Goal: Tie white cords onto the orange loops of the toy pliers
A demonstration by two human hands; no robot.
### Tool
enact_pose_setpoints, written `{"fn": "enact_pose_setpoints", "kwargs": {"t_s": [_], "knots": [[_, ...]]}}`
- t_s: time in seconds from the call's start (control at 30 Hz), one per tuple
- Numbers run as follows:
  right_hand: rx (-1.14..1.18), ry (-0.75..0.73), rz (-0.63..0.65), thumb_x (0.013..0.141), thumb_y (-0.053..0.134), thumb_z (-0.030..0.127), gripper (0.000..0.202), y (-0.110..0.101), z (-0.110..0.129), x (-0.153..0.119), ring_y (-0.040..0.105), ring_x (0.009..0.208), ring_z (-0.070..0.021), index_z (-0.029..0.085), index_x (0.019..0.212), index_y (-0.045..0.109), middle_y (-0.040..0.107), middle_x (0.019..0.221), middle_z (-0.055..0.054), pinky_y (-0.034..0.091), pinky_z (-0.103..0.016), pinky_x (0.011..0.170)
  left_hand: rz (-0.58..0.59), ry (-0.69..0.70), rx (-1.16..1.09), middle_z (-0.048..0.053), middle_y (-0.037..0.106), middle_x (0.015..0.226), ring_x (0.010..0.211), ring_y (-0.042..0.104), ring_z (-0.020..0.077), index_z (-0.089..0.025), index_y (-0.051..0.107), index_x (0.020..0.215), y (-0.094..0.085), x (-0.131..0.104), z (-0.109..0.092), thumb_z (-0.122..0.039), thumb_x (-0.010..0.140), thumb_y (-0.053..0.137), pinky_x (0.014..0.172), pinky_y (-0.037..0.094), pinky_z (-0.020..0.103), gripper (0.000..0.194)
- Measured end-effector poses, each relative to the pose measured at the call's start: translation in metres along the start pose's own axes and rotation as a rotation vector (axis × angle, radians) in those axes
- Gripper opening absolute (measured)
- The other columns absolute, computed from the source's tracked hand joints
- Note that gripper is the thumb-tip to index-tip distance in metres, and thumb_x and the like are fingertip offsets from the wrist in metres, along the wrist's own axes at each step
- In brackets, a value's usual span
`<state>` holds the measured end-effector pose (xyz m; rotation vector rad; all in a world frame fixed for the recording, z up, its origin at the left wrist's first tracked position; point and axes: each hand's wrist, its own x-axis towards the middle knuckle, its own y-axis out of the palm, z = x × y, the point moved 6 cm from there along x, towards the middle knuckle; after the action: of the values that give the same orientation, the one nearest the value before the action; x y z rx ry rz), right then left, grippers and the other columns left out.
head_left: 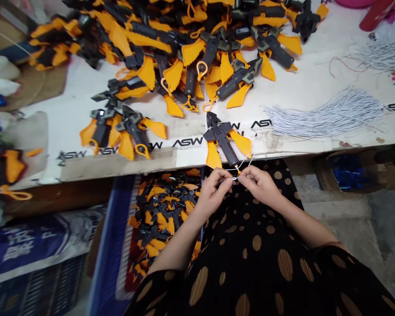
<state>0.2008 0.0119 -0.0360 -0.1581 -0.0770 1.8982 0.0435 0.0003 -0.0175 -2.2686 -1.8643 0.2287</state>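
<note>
A dark toy aircraft [224, 139] with orange wings lies at the table's front edge, nose pointing away from me. A thin white string [234, 178] passes at its orange tail loop [239, 172]. My left hand [216, 186] pinches the string from the left, thumb and forefinger pressed together. From the right, my right hand [258, 184] pinches the string close to the loop. The fingertips almost meet just off the edge. Whether the string is knotted there is too small to tell.
Many similar toys [171, 48] are heaped at the back, with two more [131, 129] at left. A bundle of white strings [329, 115] lies at right. Below the table, a blue crate [100, 245] holds more toys. A box with blue pieces [352, 172] stands at right.
</note>
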Motion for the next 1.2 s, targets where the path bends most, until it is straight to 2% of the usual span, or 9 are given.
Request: {"fn": "enact_pose_setpoints", "kwargs": {"t_s": [0.1,0.2,0.33,0.53,0.73,0.83,0.97,1.1,1.2], "knots": [[0.038,0.015,-0.021,0.094,0.058,0.041,0.022,-0.002,-0.002,0.000,0.045,0.058,-0.0101,0.021,0.085,0.058,0.055,0.070,0.004,0.036,-0.024,0.057,0.006,0.095,0.123,0.004,0.070,0.097,0.070,0.065,0.0122,-0.020,0.059,0.106,0.000,0.002,-0.002,-0.035,0.100,0.053,0.069,0.052,0.027,0.017],[0.074,0.035,-0.007,0.093,0.059,0.043,0.024,-0.001,-0.002,0.001,0.045,0.060,-0.0102,0.021,0.083,0.058,0.054,0.070,0.004,0.036,-0.024,0.057,0.012,0.372,0.448,0.008,0.071,0.112,0.088,0.069,0.0163,-0.021,0.059,0.118,0.003,0.004,-0.014,-0.030,0.098,0.058,0.082,0.052,0.031,0.022],[0.113,0.056,0.019,0.090,0.061,0.047,0.028,0.001,-0.001,0.000,0.047,0.062,-0.0103,0.020,0.082,0.057,0.057,0.073,0.003,0.038,-0.023,0.058,0.031,0.690,0.728,0.006,0.073,0.093,0.084,0.068,0.0172,-0.019,0.061,0.104,0.011,0.006,-0.027,-0.021,0.098,0.058,0.077,0.048,0.031,0.007],[0.033,0.053,0.063,0.092,0.060,0.045,0.027,-0.004,0.000,-0.012,0.044,0.056,-0.0090,0.020,0.083,0.058,0.054,0.066,0.005,0.034,-0.022,0.053,0.157,0.728,0.822,0.002,0.068,0.078,0.070,0.060,0.0158,-0.019,0.058,0.093,0.000,-0.002,-0.036,-0.014,0.098,0.051,0.074,0.045,0.032,0.011],[-0.137,-0.213,0.141,0.098,0.056,0.035,0.017,-0.008,0.018,-0.016,0.055,0.067,-0.0103,0.021,0.098,0.064,0.065,0.088,-0.001,0.045,-0.023,0.062,0.189,0.495,0.774,0.003,0.073,0.085,0.076,0.065,0.0170,-0.021,0.065,0.097,-0.019,0.004,-0.028,-0.031,0.101,0.052,0.077,0.046,0.031,0.017],[-0.271,-0.319,-0.084,0.099,0.055,0.032,0.016,-0.036,0.024,-0.005,0.063,0.084,-0.0144,0.022,0.106,0.066,0.067,0.112,-0.007,0.050,-0.026,0.073,0.061,0.222,0.777,0.007,0.074,0.099,0.085,0.069,0.0207,-0.019,0.061,0.124,-0.016,0.027,-0.021,-0.044,0.103,0.044,0.080,0.050,0.032,0.037],[-0.739,-0.158,-0.518,0.100,0.052,0.033,0.022,-0.095,0.014,0.012,0.064,0.091,-0.0213,0.022,0.111,0.067,0.066,0.114,-0.009,0.051,-0.033,0.079,-0.095,-0.089,0.960,0.013,0.072,0.116,0.098,0.072,0.0291,-0.020,0.045,0.147,0.002,0.055,-0.016,-0.054,0.101,0.043,0.083,0.053,0.037,0.058],[-1.012,-0.036,-0.518,0.100,0.051,0.034,0.024,-0.116,0.002,0.030,0.063,0.086,-0.0233,0.021,0.105,0.070,0.065,0.108,-0.009,0.047,-0.032,0.071,-0.130,-0.189,1.017,0.014,0.072,0.122,0.101,0.073,0.0319,-0.022,0.034,0.156,0.012,0.068,-0.017,-0.052,0.098,0.046,0.085,0.054,0.039,0.066],[-1.064,-0.040,-0.481,0.102,0.045,0.031,0.026,-0.115,0.000,0.035,0.061,0.084,-0.0229,0.020,0.101,0.069,0.064,0.104,-0.009,0.042,-0.030,0.067,-0.174,-0.276,0.992,0.009,0.075,0.110,0.096,0.074,0.0310,-0.026,0.033,0.155,-0.004,0.060,-0.010,-0.044,0.092,0.054,0.087,0.054,0.040,0.069]]}}
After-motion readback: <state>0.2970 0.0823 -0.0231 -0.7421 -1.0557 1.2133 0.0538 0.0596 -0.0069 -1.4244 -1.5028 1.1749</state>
